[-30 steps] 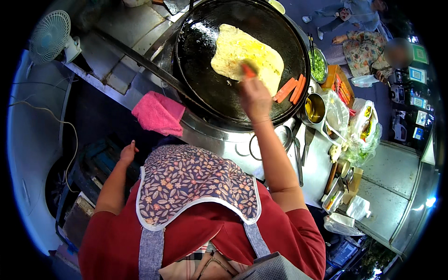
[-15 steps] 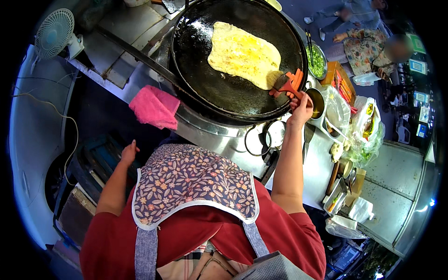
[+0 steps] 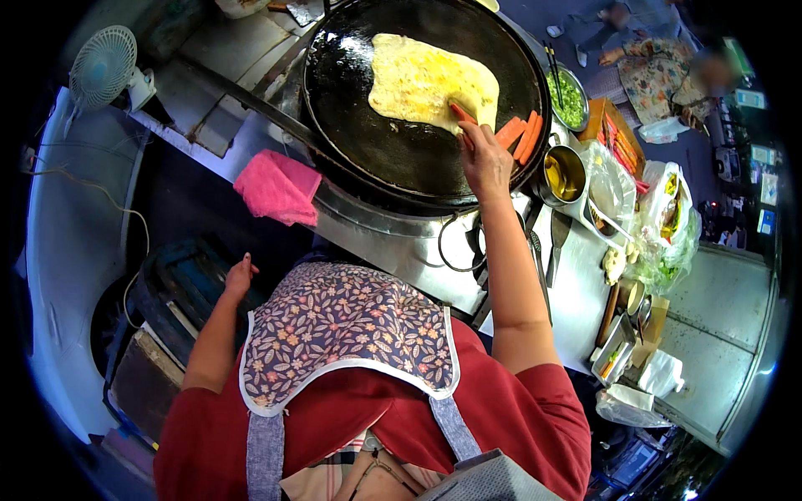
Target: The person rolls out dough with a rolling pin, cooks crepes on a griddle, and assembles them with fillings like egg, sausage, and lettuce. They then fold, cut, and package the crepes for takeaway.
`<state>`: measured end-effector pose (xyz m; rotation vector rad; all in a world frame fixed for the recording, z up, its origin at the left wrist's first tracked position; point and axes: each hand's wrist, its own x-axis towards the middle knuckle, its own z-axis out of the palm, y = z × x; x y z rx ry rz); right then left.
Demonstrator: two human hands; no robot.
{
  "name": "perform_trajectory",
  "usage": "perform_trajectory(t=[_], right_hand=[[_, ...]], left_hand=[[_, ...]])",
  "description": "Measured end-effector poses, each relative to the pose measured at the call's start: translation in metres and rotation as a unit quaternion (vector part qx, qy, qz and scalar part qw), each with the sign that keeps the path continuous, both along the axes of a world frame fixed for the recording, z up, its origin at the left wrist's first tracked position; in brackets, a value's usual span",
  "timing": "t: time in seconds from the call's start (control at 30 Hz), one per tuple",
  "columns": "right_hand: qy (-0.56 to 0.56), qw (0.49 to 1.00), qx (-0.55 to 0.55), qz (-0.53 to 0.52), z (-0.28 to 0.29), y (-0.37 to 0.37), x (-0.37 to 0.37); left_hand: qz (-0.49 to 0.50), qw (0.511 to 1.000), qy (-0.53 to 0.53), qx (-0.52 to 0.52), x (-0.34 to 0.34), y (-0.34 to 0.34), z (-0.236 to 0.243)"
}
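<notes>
My right hand (image 3: 487, 163) is closed round the red handle of a brush (image 3: 460, 113), over the near right part of a pale flatbread (image 3: 422, 71). The brush's bristles are mostly hidden behind the hand and handle. Yellow smears streak the bread, which lies flat on a round black griddle (image 3: 355, 138). Several orange-red sausage sticks (image 3: 528, 136) rest on the griddle's right side, close to my fingers. My left hand (image 3: 240, 275) hangs low at the left, fingers loosely apart, with nothing in it. Nearest to it, a pink cloth (image 3: 278, 188) lies over the counter edge.
Right of the griddle stand a metal pot (image 3: 565, 174) of yellow liquid, a bowl of chopped greens (image 3: 570, 98) with chopsticks, and plastic bags (image 3: 664, 217). A spatula (image 3: 558, 244) lies on the counter. A fan (image 3: 104, 68) stands far left. Another person (image 3: 660, 83) is beyond the counter.
My right hand has moved left and farther away with the brush, from beside the pot and sausage sticks to over the flatbread. My left hand still hangs at the left.
</notes>
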<state>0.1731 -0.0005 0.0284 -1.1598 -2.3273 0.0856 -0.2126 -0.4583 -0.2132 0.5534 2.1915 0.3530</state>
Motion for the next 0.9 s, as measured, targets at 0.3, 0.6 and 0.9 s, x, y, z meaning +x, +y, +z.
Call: perform_trajectory(t=[0.3,0.6,0.9], right_hand=[[0.299,0.926,0.011,-0.230,0.020,0.004,0.133],[0.305,0.887,-0.248,-0.240,-0.031,-0.058,0.280],[-0.155,0.936,-0.163,-0.270,-0.080,-0.254,0.398]], left_hand=[[-0.140,0.988,0.049,-0.037,-0.001,-0.044,-0.033],[-0.152,0.988,-0.008,-0.007,-0.017,-0.019,-0.040],[-0.221,0.974,0.029,-0.039,0.067,0.061,0.026]])
